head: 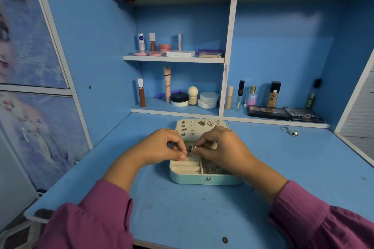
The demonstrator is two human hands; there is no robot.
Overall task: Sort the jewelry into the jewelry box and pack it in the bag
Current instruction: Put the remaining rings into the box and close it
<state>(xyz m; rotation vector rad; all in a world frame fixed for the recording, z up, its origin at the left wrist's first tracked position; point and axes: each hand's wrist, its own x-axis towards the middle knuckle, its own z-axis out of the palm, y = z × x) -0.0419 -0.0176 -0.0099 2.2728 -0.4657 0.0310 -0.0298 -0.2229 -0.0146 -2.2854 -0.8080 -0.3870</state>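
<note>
One jewelry box (204, 178) is lying open at the centre of the blue desk (182, 214), its lid (194, 127) tilting back toward 12 o'clock and showing roughly a dozen earrings pinned inside. Two hands are meeting over the box. The right hand (220, 147) is pinching one silver ring (194, 150) with a curled grip above the cream ring rolls (187, 164). The left hand (164, 147) is curling beside it, thumb and fingertips closing near the ring; whether it is actually touching the ring is hard to tell. The right hand is hiding part of the box's right compartment, where a few pieces are lying blurred. One small trinket (291, 132) is sitting well apart toward 2 o'clock.
</note>
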